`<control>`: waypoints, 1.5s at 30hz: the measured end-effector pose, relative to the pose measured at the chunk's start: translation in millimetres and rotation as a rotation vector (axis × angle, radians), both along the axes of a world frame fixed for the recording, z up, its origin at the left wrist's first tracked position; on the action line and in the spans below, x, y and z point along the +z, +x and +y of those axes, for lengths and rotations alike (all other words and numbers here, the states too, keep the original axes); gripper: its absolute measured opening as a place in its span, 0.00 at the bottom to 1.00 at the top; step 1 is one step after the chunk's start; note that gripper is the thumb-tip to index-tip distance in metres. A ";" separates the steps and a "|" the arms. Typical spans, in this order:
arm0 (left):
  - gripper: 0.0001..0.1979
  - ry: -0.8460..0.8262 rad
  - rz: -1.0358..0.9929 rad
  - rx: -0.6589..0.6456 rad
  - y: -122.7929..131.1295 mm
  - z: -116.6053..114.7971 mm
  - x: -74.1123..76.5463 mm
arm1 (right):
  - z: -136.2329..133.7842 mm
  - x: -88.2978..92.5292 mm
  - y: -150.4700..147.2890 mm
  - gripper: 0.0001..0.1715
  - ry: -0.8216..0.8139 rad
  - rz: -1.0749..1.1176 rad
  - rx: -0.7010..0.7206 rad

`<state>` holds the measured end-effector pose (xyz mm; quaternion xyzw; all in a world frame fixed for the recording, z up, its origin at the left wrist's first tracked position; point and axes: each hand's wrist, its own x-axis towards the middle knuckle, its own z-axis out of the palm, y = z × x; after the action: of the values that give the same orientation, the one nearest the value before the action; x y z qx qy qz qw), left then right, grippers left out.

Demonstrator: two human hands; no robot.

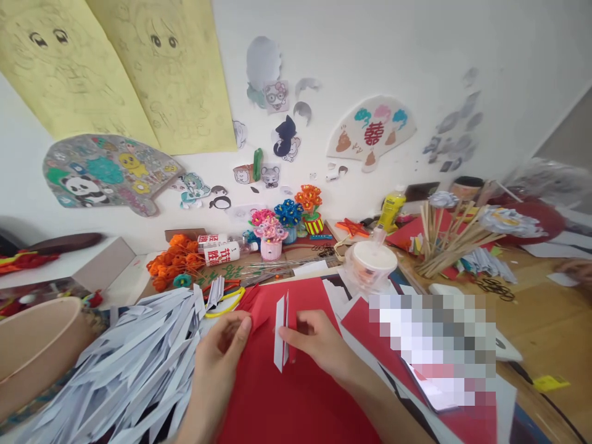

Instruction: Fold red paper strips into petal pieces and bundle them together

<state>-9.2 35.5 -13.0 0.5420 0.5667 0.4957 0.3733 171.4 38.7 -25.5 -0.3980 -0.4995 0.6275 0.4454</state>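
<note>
My left hand (219, 354) is closed in a pinch, and a small pointed piece of red paper (259, 323) juts from its fingertips. Between the thumb and fingers of my right hand (321, 345) are folded paper strips (279, 339), white at the front with red behind. They stand nearly upright, a short way from the left fingertips. Beneath both hands lies a large sheet of red paper (291, 407). A big heap of folded white paper strips (139, 351) spreads out left of my left hand. Yellow-handled scissors (229, 303) lie just beyond that hand.
At far left stands a round tan container (37, 345). A lidded cup (372, 262), pots of craft flowers (271, 246) and a yellow bottle (391, 209) line the back. Right are a phone (430, 388), wooden sticks (446, 243) and part of another person's hand (578, 271).
</note>
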 end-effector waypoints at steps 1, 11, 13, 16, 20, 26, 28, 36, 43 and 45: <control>0.20 -0.047 -0.105 -0.026 3.8 -1.4 -0.5 | -0.1 -0.9 -0.7 0.28 0.004 0.000 0.003; 0.20 -0.147 -0.278 -0.078 18.0 -7.6 -10.0 | -0.8 -3.4 -3.6 0.27 0.038 -0.030 0.006; 0.20 -0.149 -0.260 -0.078 19.4 -8.3 -9.7 | -1.6 -0.6 -3.9 0.27 0.038 -0.037 -0.009; 0.21 -0.142 -0.244 -0.073 20.9 -8.6 -9.2 | -2.7 3.0 -4.2 0.26 0.040 -0.043 -0.028; 0.20 -0.126 -0.228 -0.106 19.7 -7.8 -7.9 | -3.4 2.8 -4.1 0.27 0.014 0.005 -0.009; 0.20 -0.158 -0.190 -0.135 19.1 -10.3 -5.7 | -4.3 0.3 -4.0 0.30 0.000 0.079 0.052; 0.21 -0.184 -0.189 -0.138 20.0 -11.3 -6.0 | -4.7 1.7 -4.0 0.30 -0.005 0.086 0.056; 0.22 -0.223 -0.260 -0.186 21.7 -11.1 -9.1 | -5.1 -1.9 -4.4 0.30 0.014 0.095 0.069; 0.21 -0.084 -0.158 -0.105 24.3 -10.2 -7.4 | -5.3 -3.2 -5.0 0.26 0.008 0.140 0.047; 0.18 -0.042 -0.094 -0.081 24.5 -11.9 -6.7 | -5.5 -0.8 -5.2 0.25 -0.003 0.135 0.037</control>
<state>15.3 23.6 -19.7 0.5327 0.5364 0.4932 0.4303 166.2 33.2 -26.3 -0.3461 -0.4745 0.6616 0.4661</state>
